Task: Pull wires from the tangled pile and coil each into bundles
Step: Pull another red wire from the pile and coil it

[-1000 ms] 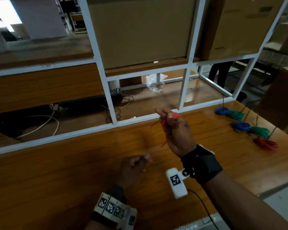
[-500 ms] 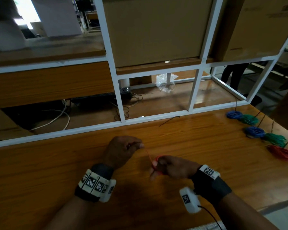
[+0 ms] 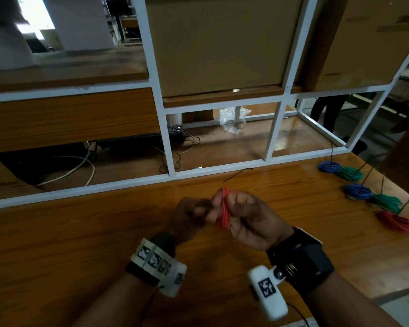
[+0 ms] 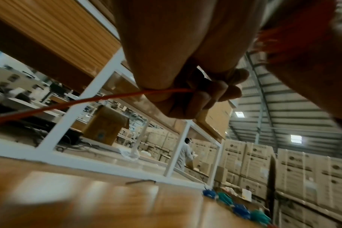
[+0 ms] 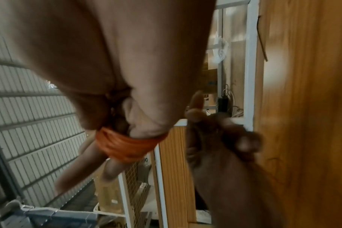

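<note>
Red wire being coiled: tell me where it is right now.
In the head view the red wire is looped around the right hand fingers at table centre, its free end pinched by the left hand beside it.

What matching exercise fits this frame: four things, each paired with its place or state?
Things:
1. red wire coil
2. left hand
3. loose dark wire piece
4. finished red wire bundle

Places or states:
A. on the wooden table near the white metal frame
B. wound round the right hand fingers
C. nearest in the row at the table's right
D. pinching the red wire's free strand

Pairs: 1-B, 2-D, 3-A, 4-C
</note>
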`<state>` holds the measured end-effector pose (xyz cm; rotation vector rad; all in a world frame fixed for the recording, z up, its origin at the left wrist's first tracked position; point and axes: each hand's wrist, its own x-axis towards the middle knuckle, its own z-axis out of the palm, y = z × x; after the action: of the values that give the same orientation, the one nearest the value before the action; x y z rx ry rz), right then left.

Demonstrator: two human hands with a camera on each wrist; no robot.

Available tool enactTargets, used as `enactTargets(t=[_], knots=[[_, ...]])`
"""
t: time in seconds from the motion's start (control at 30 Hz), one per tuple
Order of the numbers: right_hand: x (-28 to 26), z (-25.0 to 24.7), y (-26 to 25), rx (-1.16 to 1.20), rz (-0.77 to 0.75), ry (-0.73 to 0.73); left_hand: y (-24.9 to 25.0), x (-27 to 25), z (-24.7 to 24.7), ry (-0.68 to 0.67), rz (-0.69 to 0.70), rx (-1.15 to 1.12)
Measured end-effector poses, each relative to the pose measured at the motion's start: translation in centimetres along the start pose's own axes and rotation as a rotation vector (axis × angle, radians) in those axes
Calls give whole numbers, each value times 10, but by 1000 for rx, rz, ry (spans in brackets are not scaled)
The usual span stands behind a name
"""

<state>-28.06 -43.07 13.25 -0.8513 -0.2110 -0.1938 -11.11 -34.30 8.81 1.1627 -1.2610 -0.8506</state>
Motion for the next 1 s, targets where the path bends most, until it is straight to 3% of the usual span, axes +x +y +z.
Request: enactTargets(t=[0.17, 0.27, 0.33, 0.4, 0.47, 0.57, 0.67, 0.77, 0.87, 1.0], knots=[[22, -11, -10, 121, -280, 481, -18, -10, 25, 171, -153, 77], [23, -26, -13, 79, -335, 716, -34, -26, 24, 126, -205, 182], [18, -41, -14, -111, -338, 817, -48, -41, 24, 114, -235, 234], [12, -59, -10, -480, -292, 939, -53, -55, 21, 174, -247, 262], [7, -73, 3, -960, -105, 1013, -56, -61, 13, 214, -236, 324], [3, -86, 29, -1502, 307, 821, -52, -56, -7, 215, -204, 511], [5, -79, 43, -1557, 487, 607, -30, -43, -29, 168, -83, 774], [8, -63, 46, -1428, 520, 482, -9, -32, -47, 164, 28, 859], [7, -41, 42, -1041, 569, 292, 5, -21, -58, 167, 19, 777], [0, -20, 34, -754, 426, 94, 18, -8, -59, 201, 35, 594]])
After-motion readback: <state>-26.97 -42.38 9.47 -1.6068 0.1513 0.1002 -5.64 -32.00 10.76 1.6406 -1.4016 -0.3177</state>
